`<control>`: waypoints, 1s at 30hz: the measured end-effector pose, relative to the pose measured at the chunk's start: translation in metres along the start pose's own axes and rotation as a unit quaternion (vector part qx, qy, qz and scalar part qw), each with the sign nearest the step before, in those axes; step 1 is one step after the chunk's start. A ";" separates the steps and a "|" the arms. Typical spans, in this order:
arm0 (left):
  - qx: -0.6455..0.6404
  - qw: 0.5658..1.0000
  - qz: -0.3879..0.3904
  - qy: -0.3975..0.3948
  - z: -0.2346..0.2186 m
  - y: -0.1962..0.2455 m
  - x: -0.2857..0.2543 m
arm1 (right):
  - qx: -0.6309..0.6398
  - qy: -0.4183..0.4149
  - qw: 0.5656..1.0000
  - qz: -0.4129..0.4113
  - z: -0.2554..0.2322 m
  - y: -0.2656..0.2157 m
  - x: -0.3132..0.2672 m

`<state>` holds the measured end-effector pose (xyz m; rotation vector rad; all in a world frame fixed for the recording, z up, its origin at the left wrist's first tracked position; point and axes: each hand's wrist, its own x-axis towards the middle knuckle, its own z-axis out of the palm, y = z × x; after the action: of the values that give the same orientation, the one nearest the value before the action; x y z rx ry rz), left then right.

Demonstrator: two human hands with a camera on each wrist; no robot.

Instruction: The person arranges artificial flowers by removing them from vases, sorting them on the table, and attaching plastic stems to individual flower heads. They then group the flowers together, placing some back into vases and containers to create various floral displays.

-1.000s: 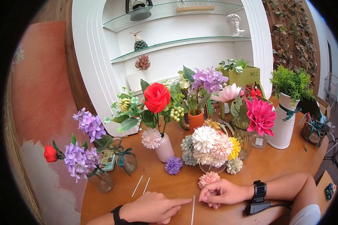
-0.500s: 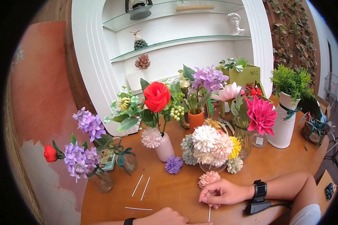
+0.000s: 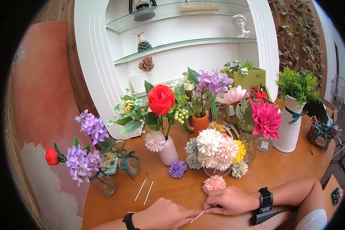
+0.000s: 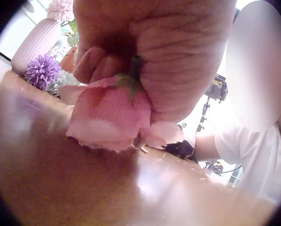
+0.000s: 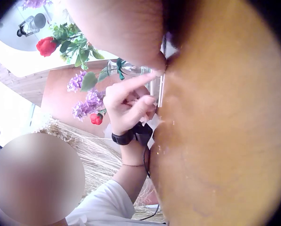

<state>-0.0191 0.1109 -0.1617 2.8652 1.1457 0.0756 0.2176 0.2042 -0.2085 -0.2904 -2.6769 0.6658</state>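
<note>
My right hand (image 3: 230,201) pinches a thin white stick (image 3: 197,217) near the table's front edge. The stick slants down and left from the fingertips. My left hand (image 3: 163,214) reaches in from the left, its index finger extended up to the stick and the right fingertips. Under the left palm, the other fingers curl round a pink rose head (image 4: 109,115) with a green base, seen in the left wrist view. Two white sticks (image 3: 140,189) lie on the table beyond the left hand; a third is mostly hidden by it.
A pink pompom flower (image 3: 214,184) sits right behind the right hand, a purple one (image 3: 177,169) farther left. Behind stand a bowl of pompom blooms (image 3: 214,147), a ribbed vase (image 3: 168,152) with a red rose, and glass vases (image 3: 103,186) at left on the wooden table (image 3: 115,207).
The right hand has taken hold of the white stick, which now slants instead of pointing straight down. The left hand drew back toward the front edge, then came forward again to the stick.
</note>
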 end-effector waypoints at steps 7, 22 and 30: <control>-0.756 0.558 -0.294 0.177 -0.002 -0.024 0.000 | -0.003 -0.001 1.000 -0.005 0.003 0.002 -0.003; -0.594 0.724 -0.288 0.200 0.040 -0.036 0.009 | 0.029 0.013 0.997 0.069 0.000 -0.003 0.000; -0.348 0.892 -0.224 0.184 0.036 -0.037 0.007 | 0.250 0.110 0.962 0.019 0.007 0.007 0.003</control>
<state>-0.0373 0.1413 -0.1996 1.9531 1.4306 0.8430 0.2129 0.2087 -0.2165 -0.2571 -2.2069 1.2096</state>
